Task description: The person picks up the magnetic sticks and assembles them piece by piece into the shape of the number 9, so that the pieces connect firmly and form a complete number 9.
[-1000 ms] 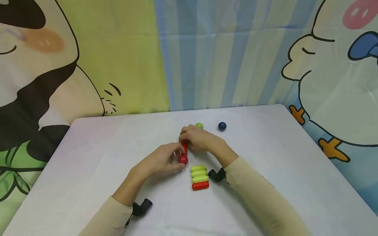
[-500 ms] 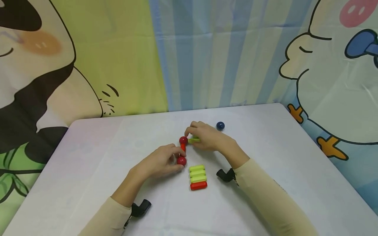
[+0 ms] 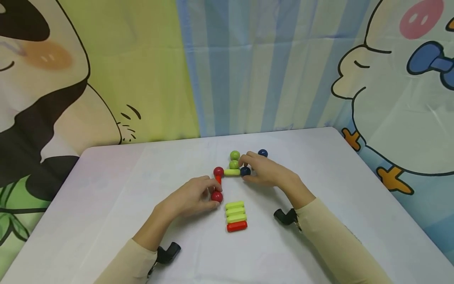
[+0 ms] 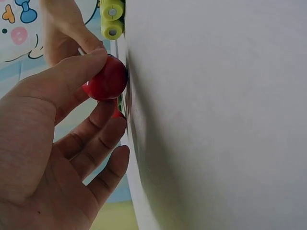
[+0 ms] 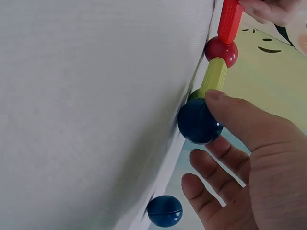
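Observation:
A red ball (image 3: 217, 197) is pinched by my left hand (image 3: 193, 196), thumb on one side and fingertips on the other, as the left wrist view shows. From it a red rod (image 3: 218, 180) runs away to a second red ball (image 3: 218, 171). A yellow-green rod (image 3: 232, 172) extends rightward from that second ball. At its right end is a dark blue ball (image 5: 199, 120), which my right hand (image 3: 264, 169) pinches between thumb and fingers. Ball and rod appear to touch in the right wrist view.
Two green balls (image 3: 234, 160) lie just behind the yellow-green rod. Another dark blue ball (image 3: 263, 152) lies beyond my right hand. Nearer on the white table (image 3: 106, 213), several yellow-green rods (image 3: 235, 211) and one red rod (image 3: 237, 226) lie side by side.
My right hand has moved rightward from the far red ball. The yellow-green rod now extends from that ball, with a dark blue ball at its right end. My left hand stays on the near ball.

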A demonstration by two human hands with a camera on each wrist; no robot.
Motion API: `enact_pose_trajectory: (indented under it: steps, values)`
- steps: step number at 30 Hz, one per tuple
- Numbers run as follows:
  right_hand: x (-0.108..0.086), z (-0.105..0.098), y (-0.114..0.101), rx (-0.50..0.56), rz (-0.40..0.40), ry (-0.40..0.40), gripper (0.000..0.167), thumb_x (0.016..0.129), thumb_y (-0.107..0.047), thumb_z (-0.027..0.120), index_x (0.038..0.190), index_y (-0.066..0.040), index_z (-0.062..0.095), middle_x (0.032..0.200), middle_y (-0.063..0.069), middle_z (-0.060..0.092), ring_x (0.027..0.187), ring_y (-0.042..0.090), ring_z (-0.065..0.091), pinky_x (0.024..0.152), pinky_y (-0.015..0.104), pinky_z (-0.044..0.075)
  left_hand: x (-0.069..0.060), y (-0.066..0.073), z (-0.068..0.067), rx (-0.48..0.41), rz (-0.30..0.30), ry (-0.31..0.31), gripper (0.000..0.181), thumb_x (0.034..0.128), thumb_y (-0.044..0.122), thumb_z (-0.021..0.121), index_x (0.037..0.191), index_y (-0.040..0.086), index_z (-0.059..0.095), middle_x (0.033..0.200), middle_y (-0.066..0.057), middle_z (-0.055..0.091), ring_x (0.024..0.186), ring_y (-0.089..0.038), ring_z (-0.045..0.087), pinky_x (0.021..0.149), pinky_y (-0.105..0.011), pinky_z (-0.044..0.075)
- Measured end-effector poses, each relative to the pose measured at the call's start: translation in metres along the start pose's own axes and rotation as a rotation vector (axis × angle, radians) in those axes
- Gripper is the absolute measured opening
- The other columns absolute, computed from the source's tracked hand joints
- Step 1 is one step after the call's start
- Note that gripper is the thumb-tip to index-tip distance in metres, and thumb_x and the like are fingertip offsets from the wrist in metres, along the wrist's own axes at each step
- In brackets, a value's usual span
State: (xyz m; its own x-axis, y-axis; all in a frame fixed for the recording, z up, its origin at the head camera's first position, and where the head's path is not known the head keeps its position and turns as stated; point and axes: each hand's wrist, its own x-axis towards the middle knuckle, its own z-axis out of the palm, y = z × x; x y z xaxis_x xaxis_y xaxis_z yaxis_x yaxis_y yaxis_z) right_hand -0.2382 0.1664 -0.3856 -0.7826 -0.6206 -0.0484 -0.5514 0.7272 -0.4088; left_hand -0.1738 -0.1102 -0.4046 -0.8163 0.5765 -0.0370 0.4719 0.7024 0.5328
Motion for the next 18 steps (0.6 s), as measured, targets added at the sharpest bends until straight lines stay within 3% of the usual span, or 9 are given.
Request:
enact_pose_trajectory:
  steps: [9,18]
  values:
    - [-0.002,0.009,0.009,0.071,-0.017,0.019,0.031,0.095,-0.015,0.074,0.123,-0.012,0.061,0.119,0.003,0.061,0.100,0.019,0.062,0.092,0.036,0.054,-0.001,-0.006,0.004,-0.035,-0.003,0.001,0.030,0.0881,0.026,0.081,0.113,0.028,0.065,0.097,0.009,0.060,0.092,-0.013,0.057,0.083,-0.033,0.051]
    - [-0.001,0.009,0.018,0.138,0.045,0.035,0.034,0.100,-0.018,0.068,0.132,-0.011,0.061,0.127,0.005,0.064,0.109,0.022,0.065,0.096,0.040,0.054,0.008,-0.013,0.003,-0.075,0.024,0.017,0.033,0.0873,0.028,0.083,0.115,0.028,0.065,0.101,0.011,0.063,0.094,-0.012,0.058,0.087,-0.033,0.051]
